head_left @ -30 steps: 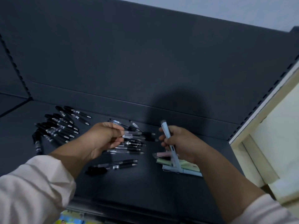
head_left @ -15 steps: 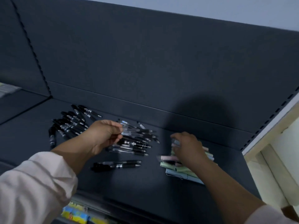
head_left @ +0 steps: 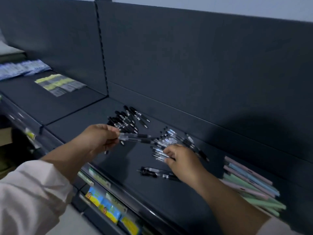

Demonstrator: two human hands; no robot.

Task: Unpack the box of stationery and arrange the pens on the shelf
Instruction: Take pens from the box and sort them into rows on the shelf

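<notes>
Sorting pens on a dark shelf [head_left: 128, 160], mid-frame.
Near: left hand [head_left: 100, 139] pinched on two clear pens [head_left: 135, 138]; right hand [head_left: 183, 158] down on the clear-pen pile [head_left: 171, 143], grip hard to tell. Two black pens [head_left: 157, 172] under the right wrist; bare patch between the hands. Right: pastel pens [head_left: 250, 184] at the front edge. Farther: black pens [head_left: 128, 119] by the back panel; packets [head_left: 59, 83] upper left.

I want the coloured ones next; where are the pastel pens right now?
In the head view, the pastel pens lie stacked at the shelf's far right, beyond the right hand.
</notes>
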